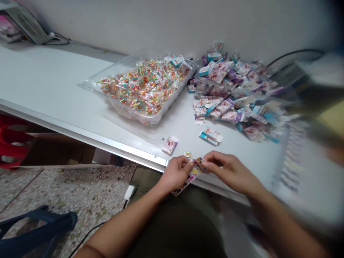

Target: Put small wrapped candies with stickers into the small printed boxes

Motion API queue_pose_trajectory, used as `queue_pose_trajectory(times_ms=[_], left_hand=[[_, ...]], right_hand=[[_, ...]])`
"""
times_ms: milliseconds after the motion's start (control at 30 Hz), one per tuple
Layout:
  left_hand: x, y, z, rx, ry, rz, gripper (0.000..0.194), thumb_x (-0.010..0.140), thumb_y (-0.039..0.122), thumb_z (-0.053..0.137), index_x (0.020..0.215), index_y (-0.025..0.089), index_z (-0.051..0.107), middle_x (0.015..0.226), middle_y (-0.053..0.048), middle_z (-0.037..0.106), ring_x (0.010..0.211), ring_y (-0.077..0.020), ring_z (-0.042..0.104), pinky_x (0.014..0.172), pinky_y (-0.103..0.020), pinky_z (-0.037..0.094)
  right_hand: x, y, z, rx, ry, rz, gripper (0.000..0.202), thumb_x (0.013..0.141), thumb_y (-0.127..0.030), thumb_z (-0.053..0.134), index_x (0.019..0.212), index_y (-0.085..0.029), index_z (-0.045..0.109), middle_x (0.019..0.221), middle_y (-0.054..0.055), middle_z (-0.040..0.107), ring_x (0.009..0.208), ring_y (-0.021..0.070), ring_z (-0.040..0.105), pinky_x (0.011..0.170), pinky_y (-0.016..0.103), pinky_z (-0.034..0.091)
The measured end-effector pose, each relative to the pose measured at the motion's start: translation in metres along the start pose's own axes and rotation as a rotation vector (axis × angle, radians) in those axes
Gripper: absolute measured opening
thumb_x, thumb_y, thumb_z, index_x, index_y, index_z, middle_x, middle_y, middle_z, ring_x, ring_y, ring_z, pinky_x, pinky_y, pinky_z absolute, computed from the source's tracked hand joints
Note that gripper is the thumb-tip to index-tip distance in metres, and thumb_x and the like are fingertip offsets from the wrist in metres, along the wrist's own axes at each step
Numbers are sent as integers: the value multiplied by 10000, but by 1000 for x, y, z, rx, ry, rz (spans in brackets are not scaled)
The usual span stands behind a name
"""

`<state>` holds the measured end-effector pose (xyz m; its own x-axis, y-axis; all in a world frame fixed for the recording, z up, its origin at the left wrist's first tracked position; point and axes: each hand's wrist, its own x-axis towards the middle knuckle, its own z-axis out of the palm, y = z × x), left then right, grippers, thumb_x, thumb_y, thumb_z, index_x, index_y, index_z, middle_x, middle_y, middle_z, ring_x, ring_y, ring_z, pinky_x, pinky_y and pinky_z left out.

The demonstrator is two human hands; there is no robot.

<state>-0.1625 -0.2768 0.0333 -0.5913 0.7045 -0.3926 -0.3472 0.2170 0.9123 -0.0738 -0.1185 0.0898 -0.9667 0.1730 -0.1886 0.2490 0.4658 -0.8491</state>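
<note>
Over the table's front edge, my left hand (178,172) and my right hand (228,168) pinch a narrow sheet of oval stickers (194,174) between them. Dark, pink and yellow ovals show on it, and its lower end hangs below my left hand. Just beyond my left fingertips lies a small clear packet of coloured beads (187,154). A little purple-and-white box (170,145) rests on the table beyond my left hand. Farther off, past my right fingers, is a blue-and-white box (210,135) with an end flap out.
A clear plastic tray (158,118) full of bead packets stands on the white table (88,107). Many small boxes (228,107) are heaped at the right, beside a blurred stack of sticker sheets (292,157). A blue stool (40,229) and cardboard box (64,150) are below left.
</note>
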Motion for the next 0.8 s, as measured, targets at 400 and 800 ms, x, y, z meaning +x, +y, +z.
queue_pose_trajectory(times_ms=[400,800], left_hand=[[-16,11,-2,-222,3,-1,212,749,281,633,913,146,622,636,33,564,506,-65,426,518,-195,306],[-18,-6,-9,-211,-187,-100,264,715,377,699,760,125,631,631,11,568,550,-90,491,549,-210,358]], right_hand=[[5,22,32,25,179,19,248,840,-437,626,923,-208,675,873,43,694,759,179,613,643,282,471],[-5,7,29,185,-40,111,275,860,-451,592,780,-188,616,674,-11,604,623,123,523,587,248,413]])
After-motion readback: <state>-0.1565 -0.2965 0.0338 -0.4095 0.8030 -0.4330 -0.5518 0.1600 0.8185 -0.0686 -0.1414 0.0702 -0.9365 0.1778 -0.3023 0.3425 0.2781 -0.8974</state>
